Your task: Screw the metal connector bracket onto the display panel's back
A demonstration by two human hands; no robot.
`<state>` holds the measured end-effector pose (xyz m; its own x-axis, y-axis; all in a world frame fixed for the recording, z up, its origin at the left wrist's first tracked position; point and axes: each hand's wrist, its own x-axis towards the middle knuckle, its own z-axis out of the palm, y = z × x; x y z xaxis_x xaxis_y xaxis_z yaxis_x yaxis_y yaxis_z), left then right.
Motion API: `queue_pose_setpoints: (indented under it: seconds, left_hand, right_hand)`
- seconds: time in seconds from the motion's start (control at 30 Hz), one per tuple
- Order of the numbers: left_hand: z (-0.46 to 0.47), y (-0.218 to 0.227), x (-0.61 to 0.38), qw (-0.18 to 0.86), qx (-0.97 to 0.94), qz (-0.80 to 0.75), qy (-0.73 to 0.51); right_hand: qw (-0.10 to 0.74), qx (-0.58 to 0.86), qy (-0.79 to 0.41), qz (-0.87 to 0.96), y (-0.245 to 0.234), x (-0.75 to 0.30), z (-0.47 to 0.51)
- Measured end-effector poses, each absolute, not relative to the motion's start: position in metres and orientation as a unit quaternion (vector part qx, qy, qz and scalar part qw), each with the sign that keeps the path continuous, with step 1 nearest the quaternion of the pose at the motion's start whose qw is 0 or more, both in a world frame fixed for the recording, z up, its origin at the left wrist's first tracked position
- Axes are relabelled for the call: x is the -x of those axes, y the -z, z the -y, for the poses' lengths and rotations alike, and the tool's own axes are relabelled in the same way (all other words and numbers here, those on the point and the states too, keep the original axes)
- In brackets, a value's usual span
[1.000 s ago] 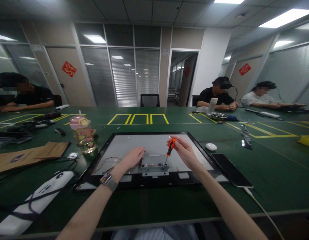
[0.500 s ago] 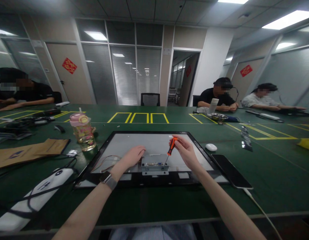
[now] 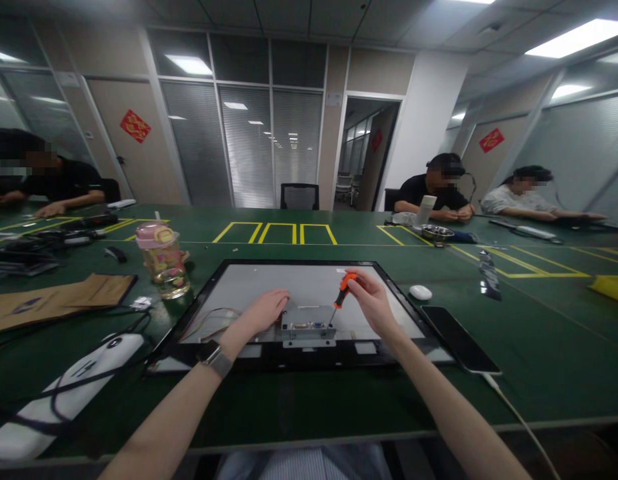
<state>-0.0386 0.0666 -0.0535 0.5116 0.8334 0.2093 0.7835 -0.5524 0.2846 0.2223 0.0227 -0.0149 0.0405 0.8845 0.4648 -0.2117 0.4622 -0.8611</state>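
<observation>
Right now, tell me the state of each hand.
Left hand: loosely open, resting on the panel, holding nothing.
Right hand: closed on the orange screwdriver, tip at the metal bracket.

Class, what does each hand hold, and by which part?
Right hand grips a screwdriver by its orange handle; left hand holds nothing, resting on the monitor.

Dim room, ceiling panels [image 3: 563,41] glaring; wide-angle edges warped.
</observation>
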Motion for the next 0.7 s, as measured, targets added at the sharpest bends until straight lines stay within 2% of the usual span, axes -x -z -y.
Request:
queue_pose_setpoints:
  seconds: [0.23, 0.47, 0.7]
  left_hand:
    - [-0.0692, 0.0568, 0.04, 0.062, -0.872, -0.462, -0.15]
    - [-0.0715, 0.0603, 0.0406, 0.052, -0.876, -0.456, -0.15]
    - [-0.0713, 0.0614, 0.0404, 0.054, -0.873, -0.457, -0.161]
  right_hand:
    - [0.647, 0.251, -0.481, 0.536, 0.0099, -0.2173, -0.017]
    - [0.667, 0.313, -0.437, 0.516, 0.0147, -0.218, -0.0211]
    - [0.665, 0.252, -0.52, 0.473, 0.0087, -0.2186, -0.0187]
